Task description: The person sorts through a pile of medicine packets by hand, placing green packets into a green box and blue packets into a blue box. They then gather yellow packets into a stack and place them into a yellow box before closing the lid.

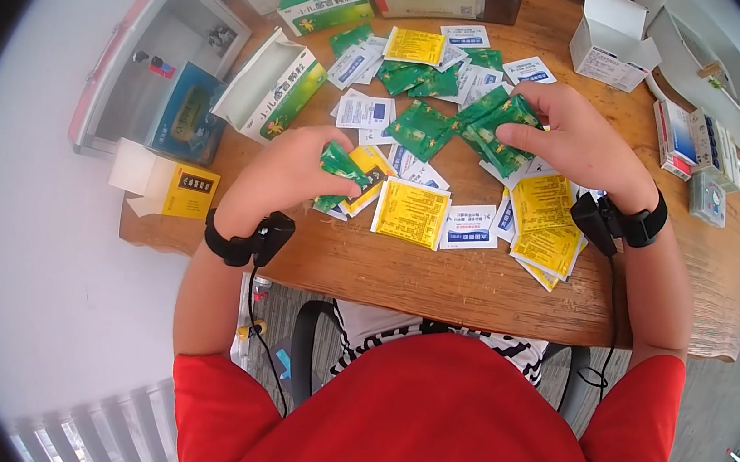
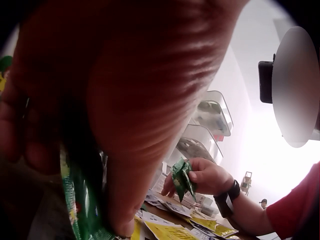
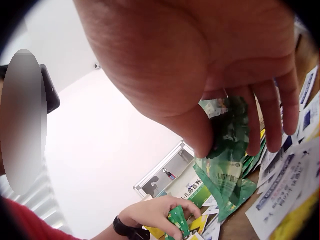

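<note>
My left hand [image 1: 282, 164] grips green sachets [image 1: 338, 173] between thumb and fingers, just left of the yellow sachets [image 1: 412, 212]. In the left wrist view, a green sachet [image 2: 82, 200] shows below the palm. My right hand [image 1: 577, 136] pinches green sachets [image 1: 507, 137] above the spread pile at the right. The right wrist view shows a crinkled green sachet [image 3: 225, 170] between thumb and index finger, the other fingers extended. Between the hands lie another green sachet [image 1: 422, 129] and white sachets [image 1: 365, 112].
An open green-and-white box [image 1: 275, 88] and an open yellow box [image 1: 190, 194] stand left. A clear case [image 1: 157, 61] holds a blue box [image 1: 190, 115]. At the back right is an open white box [image 1: 612, 44]; small boxes [image 1: 695, 145] stand at the right edge.
</note>
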`<state>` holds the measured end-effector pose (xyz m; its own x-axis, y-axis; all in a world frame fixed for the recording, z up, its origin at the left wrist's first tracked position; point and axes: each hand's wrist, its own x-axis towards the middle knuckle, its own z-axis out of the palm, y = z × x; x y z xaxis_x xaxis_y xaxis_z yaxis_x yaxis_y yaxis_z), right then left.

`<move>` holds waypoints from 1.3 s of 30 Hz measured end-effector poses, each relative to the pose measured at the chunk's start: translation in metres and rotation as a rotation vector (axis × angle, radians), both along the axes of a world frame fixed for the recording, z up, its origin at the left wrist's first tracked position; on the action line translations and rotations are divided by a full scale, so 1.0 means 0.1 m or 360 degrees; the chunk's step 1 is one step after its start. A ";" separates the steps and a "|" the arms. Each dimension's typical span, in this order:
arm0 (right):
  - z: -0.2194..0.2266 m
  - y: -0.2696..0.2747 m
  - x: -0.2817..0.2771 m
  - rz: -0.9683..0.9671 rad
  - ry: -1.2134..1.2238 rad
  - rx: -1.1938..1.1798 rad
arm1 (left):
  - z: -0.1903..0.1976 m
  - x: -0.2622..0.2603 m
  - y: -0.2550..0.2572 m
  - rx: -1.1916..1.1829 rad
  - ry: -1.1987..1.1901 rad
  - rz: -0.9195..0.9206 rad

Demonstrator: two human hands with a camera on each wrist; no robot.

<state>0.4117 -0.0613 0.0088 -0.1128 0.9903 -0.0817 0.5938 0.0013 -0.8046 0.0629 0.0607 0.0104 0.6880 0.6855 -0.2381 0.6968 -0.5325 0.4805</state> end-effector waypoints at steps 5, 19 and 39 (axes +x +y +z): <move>0.00 -0.01 0.00 0.0000 -0.0010 -0.0001 | 0.05 0.08 0.01 -0.0093 0.0086 0.0041; 0.03 0.02 0.05 -0.0079 -0.0033 0.0152 | 0.14 -0.20 0.20 -0.0304 -0.0329 0.0322; 0.13 0.01 0.34 -0.0676 0.1002 0.0406 | -0.13 1.12 0.13 0.0334 -0.0074 -0.0184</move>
